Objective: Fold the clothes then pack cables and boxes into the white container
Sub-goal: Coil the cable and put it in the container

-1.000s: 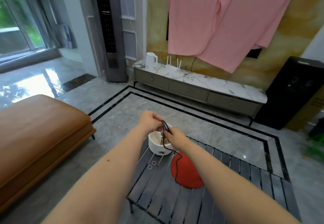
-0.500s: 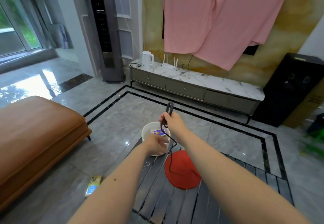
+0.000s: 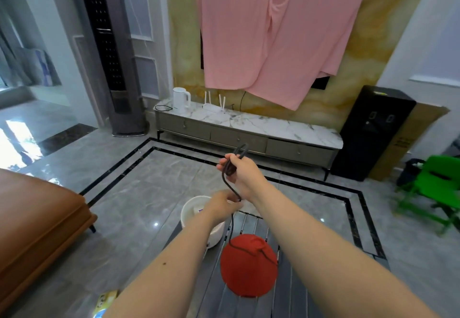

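Since half a second ago the right hand [image 3: 242, 177] has lifted the looped black cable [image 3: 230, 168] higher above the slatted dark table [image 3: 249, 302], and the left hand [image 3: 221, 205] has followed it up. Below the left hand, whose fingers pinch the cable's lower run, the white container [image 3: 193, 209] sits at the table's far left corner. The right hand's fingers curl round the loops. The cable's tail trails across the red cloth [image 3: 249, 270].

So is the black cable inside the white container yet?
Not yet: black cable is held looped above white container, its tail trailing over the red cloth.
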Tool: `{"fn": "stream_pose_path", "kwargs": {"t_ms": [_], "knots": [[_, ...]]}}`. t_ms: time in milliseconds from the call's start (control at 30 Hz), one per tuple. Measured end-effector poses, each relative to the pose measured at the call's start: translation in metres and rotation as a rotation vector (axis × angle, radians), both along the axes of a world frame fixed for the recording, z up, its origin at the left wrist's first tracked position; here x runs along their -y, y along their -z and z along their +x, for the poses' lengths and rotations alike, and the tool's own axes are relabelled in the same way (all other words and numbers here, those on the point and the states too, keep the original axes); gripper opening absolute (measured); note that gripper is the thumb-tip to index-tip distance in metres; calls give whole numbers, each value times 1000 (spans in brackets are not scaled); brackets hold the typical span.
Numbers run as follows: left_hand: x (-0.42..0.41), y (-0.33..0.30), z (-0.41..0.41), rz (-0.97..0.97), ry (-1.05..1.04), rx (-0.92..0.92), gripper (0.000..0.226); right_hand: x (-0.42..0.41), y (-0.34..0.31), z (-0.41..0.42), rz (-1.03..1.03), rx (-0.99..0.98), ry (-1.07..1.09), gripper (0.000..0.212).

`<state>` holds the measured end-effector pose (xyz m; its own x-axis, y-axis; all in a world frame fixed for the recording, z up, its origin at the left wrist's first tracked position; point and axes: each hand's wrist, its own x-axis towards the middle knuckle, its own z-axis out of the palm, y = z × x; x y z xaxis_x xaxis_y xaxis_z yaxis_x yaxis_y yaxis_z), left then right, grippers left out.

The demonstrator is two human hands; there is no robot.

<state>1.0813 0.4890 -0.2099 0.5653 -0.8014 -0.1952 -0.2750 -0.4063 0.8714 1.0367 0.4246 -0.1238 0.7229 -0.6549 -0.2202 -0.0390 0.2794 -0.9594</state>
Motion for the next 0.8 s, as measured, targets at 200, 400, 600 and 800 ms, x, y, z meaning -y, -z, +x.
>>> {"fn": "stream_pose_path", "kwargs": {"t_ms": [200, 400, 600, 800], "knots": [[23, 5, 20, 100, 2, 117, 14, 17, -7, -5, -101, -153, 21, 30], [30, 7, 36, 80, -147, 277, 18, 51, 9, -33, -427, -493, 42, 24], [45, -22, 38, -67, -112, 152, 19, 63, 35, -51, -581, -712, -88, 19], [58, -61, 29, -188, -191, -42, 14, 64, 32, -42, -405, -516, -82, 32]]}}
